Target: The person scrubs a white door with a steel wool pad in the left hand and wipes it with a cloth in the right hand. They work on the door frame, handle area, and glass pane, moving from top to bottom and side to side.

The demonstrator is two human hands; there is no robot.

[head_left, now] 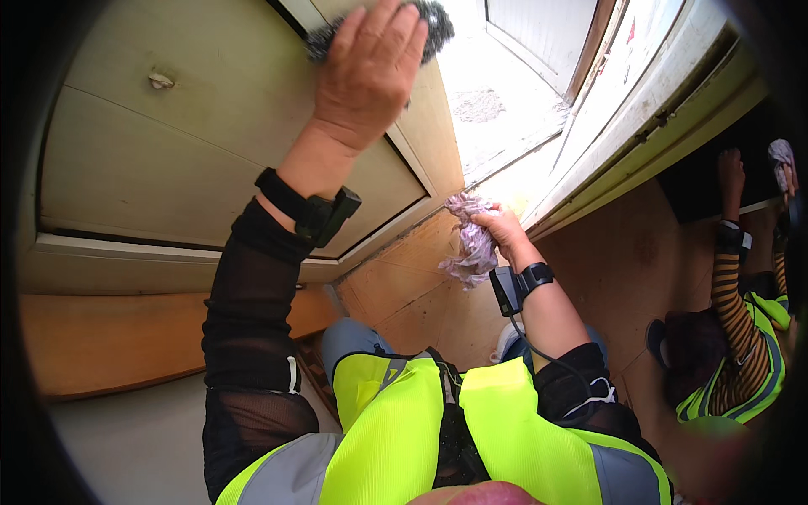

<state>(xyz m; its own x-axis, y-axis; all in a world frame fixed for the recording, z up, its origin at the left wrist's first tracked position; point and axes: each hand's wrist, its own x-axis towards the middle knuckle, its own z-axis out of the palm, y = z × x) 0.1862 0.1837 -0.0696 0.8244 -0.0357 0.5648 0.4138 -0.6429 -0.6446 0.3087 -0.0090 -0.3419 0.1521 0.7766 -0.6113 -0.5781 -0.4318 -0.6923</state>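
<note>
At the top of the head view, my left hand [369,76] presses a dark grey, fuzzy scrubbing pad or cloth [439,28] against the edge of a cream panelled door [208,120]. The pad shows on both sides of the fingers and is partly hidden under them. Lower and to the right, my right hand [505,233] grips a crumpled pale pink-and-white cloth [472,246], which hangs above the tiled floor. Each wrist wears a strapped black device.
A small knob [161,80] sticks out of the door. The bright doorway [499,132] lies beyond, with a worn frame [644,120] at right. A co-worker in a striped top and yellow vest [767,379] is at far right, holding a cloth. Brown tiles [416,315] cover the floor.
</note>
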